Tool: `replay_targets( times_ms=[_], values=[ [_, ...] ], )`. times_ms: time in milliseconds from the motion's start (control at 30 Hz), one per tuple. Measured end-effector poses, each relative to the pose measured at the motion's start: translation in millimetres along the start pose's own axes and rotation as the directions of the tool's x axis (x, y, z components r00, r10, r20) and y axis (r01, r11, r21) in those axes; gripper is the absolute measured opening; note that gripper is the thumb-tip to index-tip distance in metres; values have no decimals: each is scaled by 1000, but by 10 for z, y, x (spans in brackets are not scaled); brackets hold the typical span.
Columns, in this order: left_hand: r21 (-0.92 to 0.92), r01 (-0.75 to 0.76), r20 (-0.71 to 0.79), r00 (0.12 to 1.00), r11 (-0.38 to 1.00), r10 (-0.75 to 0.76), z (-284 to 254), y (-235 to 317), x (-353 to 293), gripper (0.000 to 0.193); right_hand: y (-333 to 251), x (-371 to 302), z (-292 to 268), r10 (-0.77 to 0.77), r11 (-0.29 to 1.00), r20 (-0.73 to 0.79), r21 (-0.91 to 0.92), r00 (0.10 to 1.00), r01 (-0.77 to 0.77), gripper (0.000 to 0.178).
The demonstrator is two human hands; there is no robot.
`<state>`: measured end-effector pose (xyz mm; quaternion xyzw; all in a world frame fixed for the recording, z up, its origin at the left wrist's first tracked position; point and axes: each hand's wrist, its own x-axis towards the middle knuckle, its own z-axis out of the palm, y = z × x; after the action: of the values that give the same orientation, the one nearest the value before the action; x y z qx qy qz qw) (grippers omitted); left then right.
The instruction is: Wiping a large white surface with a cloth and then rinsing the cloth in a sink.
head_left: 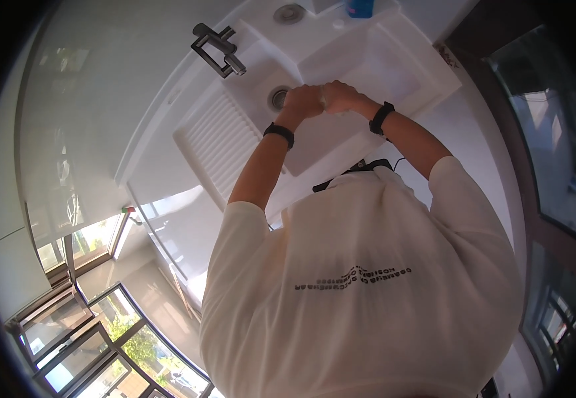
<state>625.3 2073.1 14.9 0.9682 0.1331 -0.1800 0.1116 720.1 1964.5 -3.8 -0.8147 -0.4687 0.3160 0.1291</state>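
Both my hands are over the basin of a white laundry sink (321, 142), close together with the knuckles up. My left hand (304, 101) is closed and sits just beside the round drain (279, 98). Closed as well, my right hand (342, 97) meets it from the right. A small whitish thing (324, 99) shows in the narrow gap between the two fists; a bit of white also peeps out under the right one. Its kind is hidden by my fingers. Each wrist wears a black band.
A ribbed washboard (218, 139) slopes at the sink's left. The dark grey tap (218, 50) stands behind the basin. A second basin (381, 63) lies to the right, with a blue bottle (359, 8) behind it. Windows (135, 338) are at lower left.
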Motion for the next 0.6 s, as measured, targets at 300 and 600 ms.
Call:
replay_targets(
  times_ms=[300, 600],
  values=[
    [-116, -8, 34, 999, 993, 12, -4, -92, 31, 31, -75, -37, -72, -13, 993, -3, -121, 1000, 12, 31],
    [202, -286, -419, 839, 937, 347, -201, -64, -216, 36, 208, -257, -360, -212, 716, 419, 681, 883, -152, 62]
  ],
)
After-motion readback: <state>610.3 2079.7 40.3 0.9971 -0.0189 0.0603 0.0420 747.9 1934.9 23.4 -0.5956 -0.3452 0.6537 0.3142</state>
